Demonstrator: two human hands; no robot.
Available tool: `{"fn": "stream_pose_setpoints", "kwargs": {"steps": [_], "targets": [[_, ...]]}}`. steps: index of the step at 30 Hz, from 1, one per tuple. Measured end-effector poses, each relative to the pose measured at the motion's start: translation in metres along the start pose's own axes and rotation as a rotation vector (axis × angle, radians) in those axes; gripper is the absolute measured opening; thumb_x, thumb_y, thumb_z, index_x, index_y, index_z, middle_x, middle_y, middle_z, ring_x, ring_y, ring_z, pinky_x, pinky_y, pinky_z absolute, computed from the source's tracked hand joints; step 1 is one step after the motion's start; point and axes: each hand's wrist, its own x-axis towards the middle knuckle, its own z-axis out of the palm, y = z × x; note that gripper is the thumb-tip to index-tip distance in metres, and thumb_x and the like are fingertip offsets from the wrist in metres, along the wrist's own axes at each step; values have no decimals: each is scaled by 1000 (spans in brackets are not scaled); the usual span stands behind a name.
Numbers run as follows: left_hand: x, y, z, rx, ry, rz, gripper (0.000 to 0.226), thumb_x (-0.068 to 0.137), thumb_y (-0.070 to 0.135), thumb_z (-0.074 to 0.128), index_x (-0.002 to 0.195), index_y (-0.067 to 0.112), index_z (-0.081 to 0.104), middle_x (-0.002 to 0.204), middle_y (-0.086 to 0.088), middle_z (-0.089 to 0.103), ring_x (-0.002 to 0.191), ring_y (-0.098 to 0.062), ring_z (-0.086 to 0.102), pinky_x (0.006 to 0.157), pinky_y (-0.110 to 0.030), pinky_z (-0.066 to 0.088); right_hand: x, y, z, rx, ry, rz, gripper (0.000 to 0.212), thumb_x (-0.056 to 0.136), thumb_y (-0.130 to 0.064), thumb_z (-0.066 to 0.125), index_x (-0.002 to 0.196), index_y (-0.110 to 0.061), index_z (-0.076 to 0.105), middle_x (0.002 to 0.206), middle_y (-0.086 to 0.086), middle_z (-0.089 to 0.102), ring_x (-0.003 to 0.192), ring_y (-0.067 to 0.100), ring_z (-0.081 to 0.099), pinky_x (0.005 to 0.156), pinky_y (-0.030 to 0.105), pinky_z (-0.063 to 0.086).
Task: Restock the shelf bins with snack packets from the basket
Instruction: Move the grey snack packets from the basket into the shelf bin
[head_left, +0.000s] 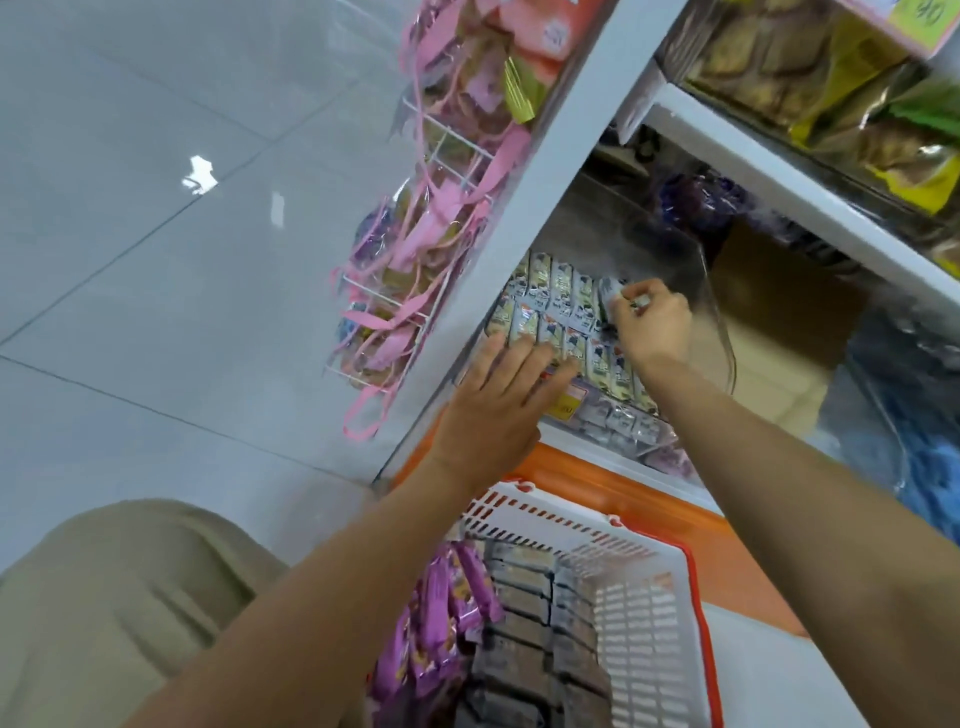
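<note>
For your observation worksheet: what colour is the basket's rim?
Orange-red rim on a white basket, clearest in the head view.

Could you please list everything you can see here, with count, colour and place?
snack packets: many, white-grey, in rows in the clear bin
clear bin: one, transparent, lower shelf
basket: one, white with orange rim, below the shelf
purple packets: several, purple, basket's left side
grey packets: many, grey, stacked in basket's middle
ribboned bags: several, pink, wire rack on shelf end
snack bags: several, brown-yellow, upper shelf
left hand: one, fingers flat on front packets
right hand: one, pinching one packet in the bin
</note>
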Motion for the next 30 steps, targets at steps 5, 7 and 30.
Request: {"fn": "stream_pose_setpoints", "kwargs": {"steps": [5, 7, 30], "targets": [[0, 1, 2, 34, -21, -4, 65, 77, 10, 49, 142, 19, 47, 137, -9, 52, 132, -32, 38, 121, -47, -1, 0, -5, 2, -32, -31, 35, 25, 82, -36, 67, 101, -22, 70, 112, 16, 60, 103, 34, 59, 92, 44, 50], [1, 2, 0, 32, -38, -10, 64, 78, 10, 46, 142, 19, 47, 137, -9, 52, 133, -31, 38, 121, -46, -3, -1, -5, -1, -5, -59, 38, 25, 79, -38, 67, 100, -25, 72, 110, 16, 62, 104, 34, 59, 93, 45, 50], [-47, 98, -15, -43, -291, 169, 59, 59, 19, 77, 113, 7, 54, 115, -15, 58, 109, -33, 47, 96, -43, 33, -198, 96, -79, 538, -117, -253, 13, 95, -9, 57, 100, -13, 68, 78, -15, 53, 68, 1, 52, 62, 10, 36]]}}
